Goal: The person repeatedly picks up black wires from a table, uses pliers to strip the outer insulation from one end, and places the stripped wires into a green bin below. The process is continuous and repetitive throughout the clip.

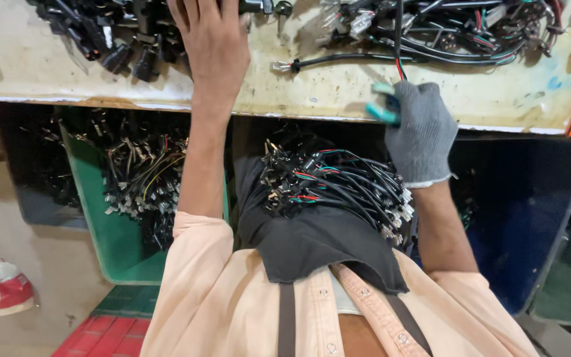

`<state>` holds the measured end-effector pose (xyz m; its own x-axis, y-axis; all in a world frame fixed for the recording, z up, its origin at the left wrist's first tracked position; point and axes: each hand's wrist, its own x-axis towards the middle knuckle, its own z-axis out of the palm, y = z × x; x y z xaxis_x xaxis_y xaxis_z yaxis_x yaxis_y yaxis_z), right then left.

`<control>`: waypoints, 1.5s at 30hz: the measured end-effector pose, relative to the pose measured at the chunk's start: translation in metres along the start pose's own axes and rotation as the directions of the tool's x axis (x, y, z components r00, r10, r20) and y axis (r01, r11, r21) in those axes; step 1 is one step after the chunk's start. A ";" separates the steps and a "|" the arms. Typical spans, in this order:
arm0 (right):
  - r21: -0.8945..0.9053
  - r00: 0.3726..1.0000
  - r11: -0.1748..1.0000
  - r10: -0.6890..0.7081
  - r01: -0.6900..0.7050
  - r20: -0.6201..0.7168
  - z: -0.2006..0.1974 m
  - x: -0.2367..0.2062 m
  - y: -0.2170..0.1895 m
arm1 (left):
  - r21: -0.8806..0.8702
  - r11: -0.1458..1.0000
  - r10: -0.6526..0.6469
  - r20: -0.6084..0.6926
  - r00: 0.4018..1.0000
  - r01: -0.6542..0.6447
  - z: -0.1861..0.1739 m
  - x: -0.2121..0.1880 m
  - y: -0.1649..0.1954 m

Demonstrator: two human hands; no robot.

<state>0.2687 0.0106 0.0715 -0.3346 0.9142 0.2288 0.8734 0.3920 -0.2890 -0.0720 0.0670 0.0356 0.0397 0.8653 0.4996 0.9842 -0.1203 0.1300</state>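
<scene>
Teal-handled cutters [383, 106] sit in the right hand [419, 135], which wears a grey knit glove; the fingers are clenched around the handles, at the front edge of the workbench [299, 92]. From the tool a thin black cable [399, 36] goes up, with a red and a green core showing just above the glove. This cable looks light and very limp, so I judge it will bend and slip away if it is taken far from the working point; the better place to hold it is on the black sheath near the tool, not on the thin coloured cores, which can break or pull out. The knit glove should give good friction on the smooth sheath.

The left hand [209, 46] is bare and lies flat on the bench, fingers spread toward a pile of black connectors [110, 36]; whether it grasps something I cannot tell, because the fingertips are cut by the picture edge. Another short black cable with a metal tip [312, 63] lies between the two hands. At the back right is a big heap of wire harnesses [470, 30].

On the lap, over a dark cloth [312, 238], rests a bundle of finished harnesses [338, 185] with white plugs. Below the bench stand a green bin [100, 218] with more wires and a blue bin [523, 218]
</scene>
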 end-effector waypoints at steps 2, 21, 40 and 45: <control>-0.035 0.998 0.999 -0.002 0.004 0.060 0.002 0.007 0.005 | -0.098 0.995 0.010 -0.097 0.995 -0.019 -0.013 -0.005 0.013; 0.815 0.982 0.556 0.020 -0.166 0.186 -0.030 0.000 -0.020 | -0.820 0.114 0.247 0.570 0.784 0.561 -0.068 -0.074 0.134; 0.977 0.950 0.115 0.276 -0.182 0.144 -0.013 -0.034 -0.030 | -0.845 0.069 0.149 0.534 0.832 0.530 -0.061 -0.085 0.149; 0.768 0.952 -0.630 0.148 -0.117 0.267 -0.017 -0.019 -0.046 | -0.896 0.093 0.160 0.444 0.882 0.434 -0.060 -0.096 0.146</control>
<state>0.2404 -0.0262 0.0962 -0.2835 0.9562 -0.0732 -0.7826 -0.2748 -0.5586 0.0571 -0.0628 0.0585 0.2696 0.9595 0.0815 -0.0463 -0.0716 0.9964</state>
